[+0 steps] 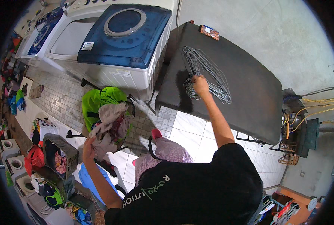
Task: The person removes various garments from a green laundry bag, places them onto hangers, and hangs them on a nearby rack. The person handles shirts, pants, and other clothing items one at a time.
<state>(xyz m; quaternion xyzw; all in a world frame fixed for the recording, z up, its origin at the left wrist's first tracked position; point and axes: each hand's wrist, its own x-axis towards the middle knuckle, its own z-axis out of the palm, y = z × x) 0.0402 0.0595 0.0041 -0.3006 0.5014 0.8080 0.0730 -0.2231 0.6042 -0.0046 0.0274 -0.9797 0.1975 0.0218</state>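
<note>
Wire clothes hangers [212, 73] lie in a bunch on a dark padded table [248, 92]. My right hand [201, 85] is closed around the near, hooked end of the bunch. On the left, my left hand [89, 147] grips the edge of a greyish-beige cloth [110, 115]. That cloth lies over other laundry in a basket or seat lined with bright green fabric [92, 102]; the support below it is mostly hidden.
A twin-tub washing machine [124, 36] with a blue lid stands beyond the green fabric. A small patterned box [209, 32] lies at the table's far edge. Plastic laundry baskets [71, 160] with clothes stand at the lower left, near a red plastic bag [34, 159].
</note>
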